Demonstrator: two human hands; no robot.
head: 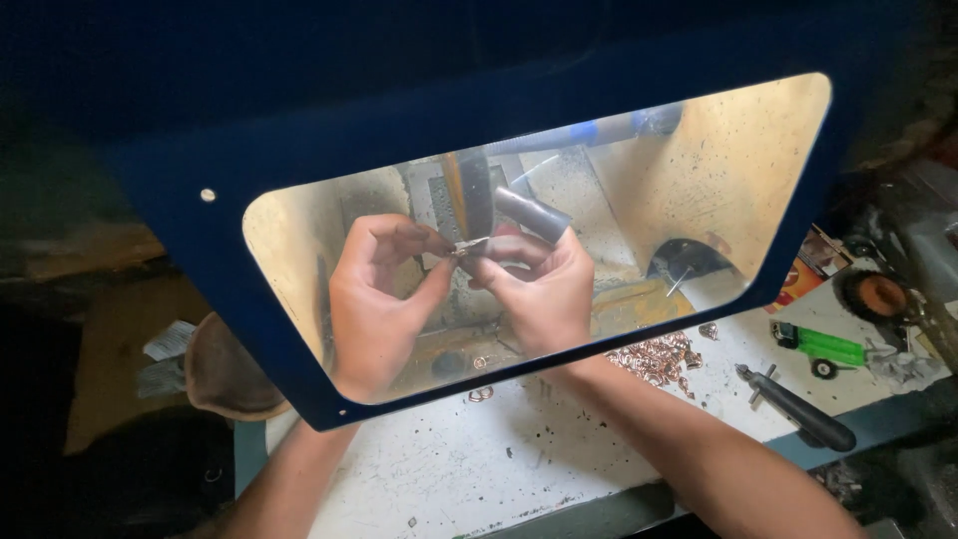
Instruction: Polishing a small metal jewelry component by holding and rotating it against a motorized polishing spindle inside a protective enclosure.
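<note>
Behind blue-framed clear shield (299, 150): left hand (374, 299) and right hand (539, 289), fingers of both pinching small metal piece (469, 245). Copper rings (659, 357) heaped on worktop (479, 469), black-handled tool (798, 409) nearby.

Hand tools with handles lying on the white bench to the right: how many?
2: a black-handled tool near the bench's front edge, a green-handled one behind it. Others may be hidden behind the blue shield.

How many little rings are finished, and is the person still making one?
A pile of small copper rings lies on the white table, so many look done; I can't count them. Behind the clear shield, the left hand and right hand pinch a tiny metal piece. How many remain isn't visible.
</note>
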